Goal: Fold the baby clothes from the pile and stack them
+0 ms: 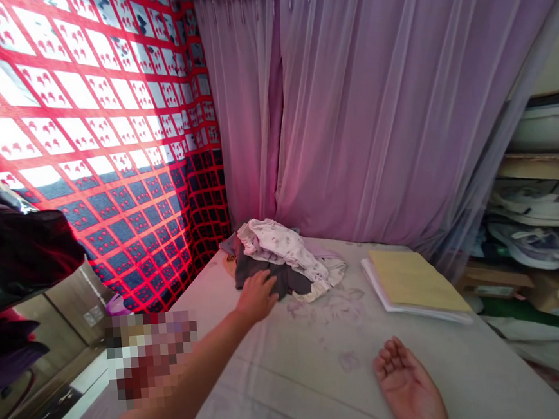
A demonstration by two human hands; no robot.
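Observation:
My left hand [257, 296] reaches out over the table to a heap of crumpled clothes. Its fingers are apart and lie at the near edge of a dark grey garment [285, 279]; whether they press on it I cannot tell. A white patterned garment [282, 245] with a gathered edge lies on top of the grey one. Nearer to me, my right hand [409, 383] rests palm up with loosely bent fingers and nothing in it. Beyond that hand, a yellow folder [413, 279] lies on a stack of white papers [388, 301].
A pale flowered cover lies on the table [320, 361]. Purple curtains [348, 101] hang behind it, and a red checked curtain [122, 118] hangs at the left. Shelves with shoes [529, 245] and boxes [495, 281] stand on the right. Dark bags [21, 249] hang at the left.

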